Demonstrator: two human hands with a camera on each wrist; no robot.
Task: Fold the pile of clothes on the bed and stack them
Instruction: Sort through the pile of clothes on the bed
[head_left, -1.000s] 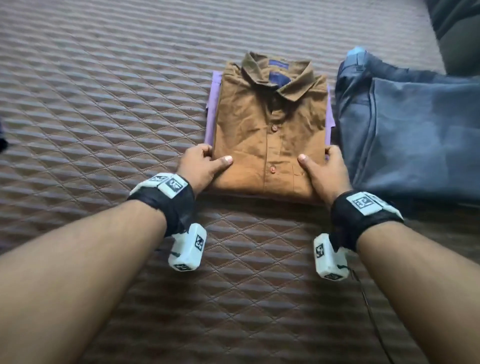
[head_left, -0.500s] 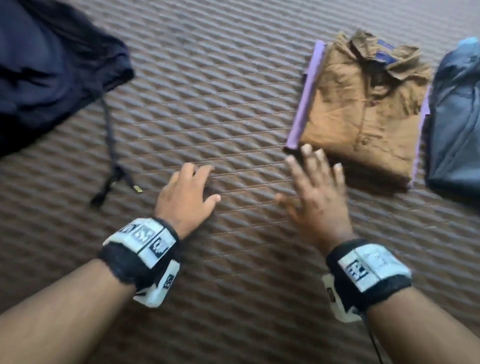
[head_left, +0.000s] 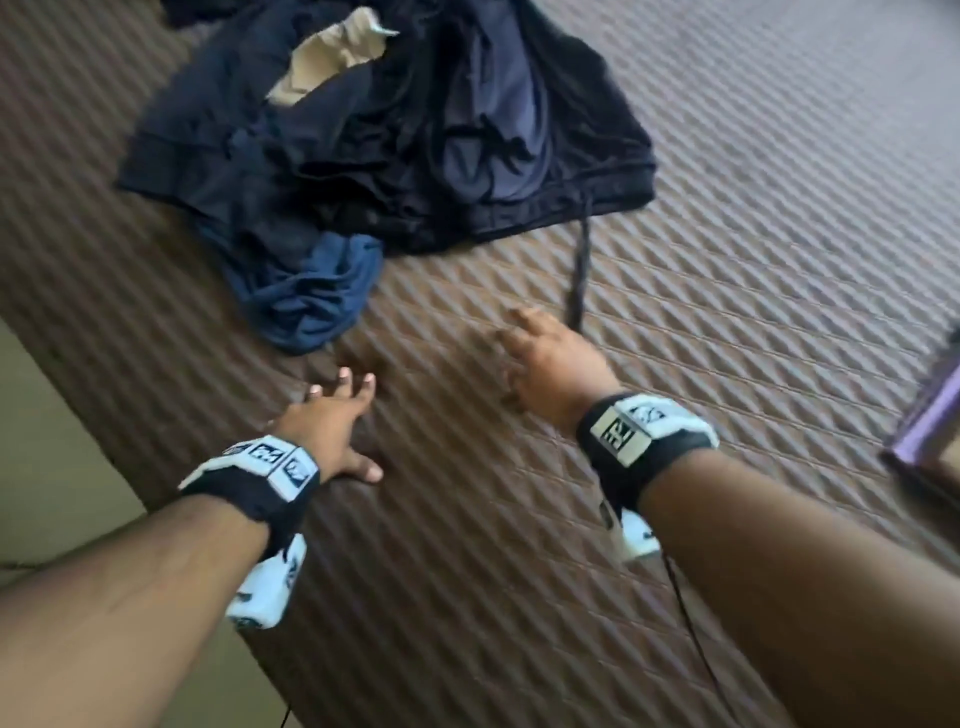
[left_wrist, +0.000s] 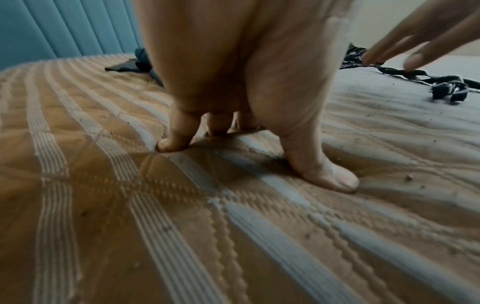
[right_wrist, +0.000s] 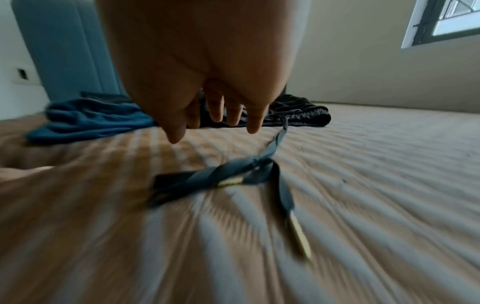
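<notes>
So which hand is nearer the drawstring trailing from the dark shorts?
Right. The right hand hovers just beside the drawstring, fingers spread. The left hand rests on the bed, farther away, below the blue garment.

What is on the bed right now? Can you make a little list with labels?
left hand: empty, fingers spread, fingertips and thumb pressing on the bed cover
right hand: empty, fingers spread, above the cover near the drawstring
unfolded pile: dark navy clothes heaped at the far side
blue garment: crumpled at the pile's near edge
tan garment: peeking out on top of the pile
purple edge: at the right border, mostly cut off
</notes>
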